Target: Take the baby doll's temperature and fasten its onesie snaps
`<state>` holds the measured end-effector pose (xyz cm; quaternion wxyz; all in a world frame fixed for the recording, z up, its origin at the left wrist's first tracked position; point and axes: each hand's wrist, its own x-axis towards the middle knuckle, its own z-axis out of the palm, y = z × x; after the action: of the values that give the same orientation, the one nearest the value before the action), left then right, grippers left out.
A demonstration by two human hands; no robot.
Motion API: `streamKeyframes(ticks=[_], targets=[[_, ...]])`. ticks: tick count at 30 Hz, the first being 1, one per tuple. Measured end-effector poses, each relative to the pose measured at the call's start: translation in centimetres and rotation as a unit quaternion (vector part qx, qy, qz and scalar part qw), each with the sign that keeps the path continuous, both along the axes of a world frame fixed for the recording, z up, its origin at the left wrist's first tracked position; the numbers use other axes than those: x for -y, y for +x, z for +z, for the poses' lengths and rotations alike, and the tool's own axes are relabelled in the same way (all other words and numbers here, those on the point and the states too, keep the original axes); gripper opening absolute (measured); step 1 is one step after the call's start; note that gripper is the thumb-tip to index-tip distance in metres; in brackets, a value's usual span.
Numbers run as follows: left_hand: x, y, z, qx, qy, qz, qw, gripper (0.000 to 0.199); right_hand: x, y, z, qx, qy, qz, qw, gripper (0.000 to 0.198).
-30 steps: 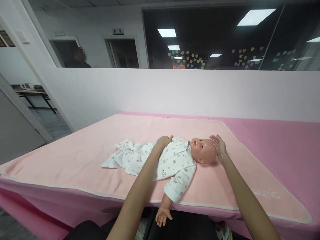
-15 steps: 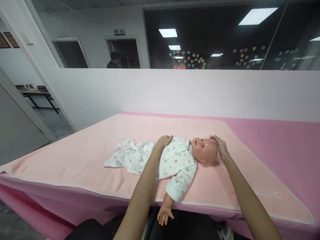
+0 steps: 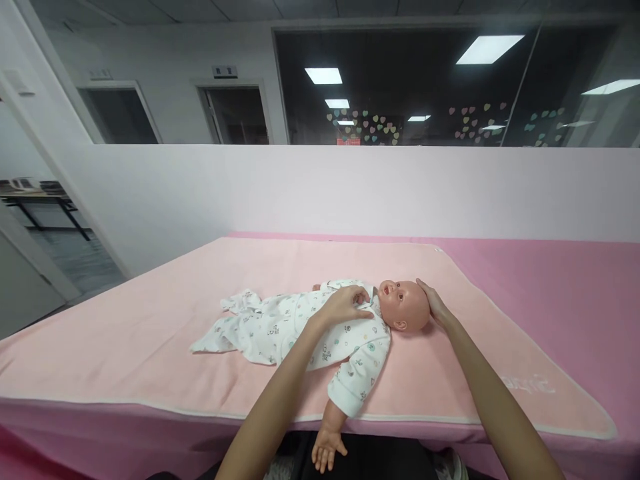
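Observation:
A baby doll lies on its back, its head toward the right, dressed in a white patterned outfit. My left hand is over the doll's chest just below the collar, fingers curved and thumb apart, with no cloth visibly pinched. Against the top of the bald head rests my right hand, its fingers stretched out along the far side. One doll arm, ending in a bare hand, hangs over the near table edge. The outfit's legs lie loose and flat at the left.
Under the doll is a peach blanket with a white border, spread over a pink table cover. A white partition stands behind the table, with a dark window above it. My lap is below the near edge.
My left hand has moved from the doll's midsection toward the collar and its fingers have curved. My right hand stays at the head. The view has shifted slightly, and a person in the background is gone from view.

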<state>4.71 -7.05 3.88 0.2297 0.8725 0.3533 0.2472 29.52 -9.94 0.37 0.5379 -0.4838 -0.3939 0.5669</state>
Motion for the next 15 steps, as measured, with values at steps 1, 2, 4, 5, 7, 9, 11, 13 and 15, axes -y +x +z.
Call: streamKeyframes(ticks=[1, 2, 4, 5, 7, 9, 11, 13, 15], targets=[[0.3, 0.2, 0.0, -0.013, 0.013, 0.012, 1.0, 0.038, 0.0, 0.0, 0.0, 0.009, 0.009, 0.0, 1.0, 0.046], [0.4, 0.3, -0.1, -0.016, 0.021, 0.027, 0.999, 0.036, 0.0, 0.2, 0.1, 0.031, 0.026, -0.015, 0.999, 0.045], [0.3, 0.4, -0.3, 0.008, 0.011, 0.042, 0.999, 0.031, 0.0, 0.5, 0.2, 0.112, 0.079, -0.087, 0.987, 0.041], [0.1, 0.4, -0.4, 0.034, -0.007, 0.044, 0.998, 0.03, -0.1, 0.6, 0.4, 0.165, 0.115, -0.134, 0.97, 0.038], [-0.5, 0.2, -0.7, 0.105, -0.056, 0.06, 0.991, 0.032, 0.0, 0.3, 1.1, 0.268, 0.194, -0.211, 0.92, 0.032], [-1.1, 0.0, -0.9, 0.178, -0.11, 0.103, 0.972, 0.036, 0.3, -1.0, 2.3, 0.365, 0.272, -0.241, 0.857, 0.026], [-1.6, -0.3, -1.1, 0.236, -0.16, 0.148, 0.947, 0.04, 0.8, -3.2, 3.7, 0.465, 0.346, -0.218, 0.785, 0.022], [-1.9, -0.4, -1.3, 0.284, -0.211, 0.163, 0.921, 0.041, 1.1, -6.1, 4.9, 0.559, 0.403, -0.14, 0.711, 0.021], [-2.1, -0.5, -1.3, 0.329, -0.259, 0.151, 0.895, 0.039, 0.9, -8.8, 5.5, 0.64, 0.423, -0.043, 0.641, 0.02]])
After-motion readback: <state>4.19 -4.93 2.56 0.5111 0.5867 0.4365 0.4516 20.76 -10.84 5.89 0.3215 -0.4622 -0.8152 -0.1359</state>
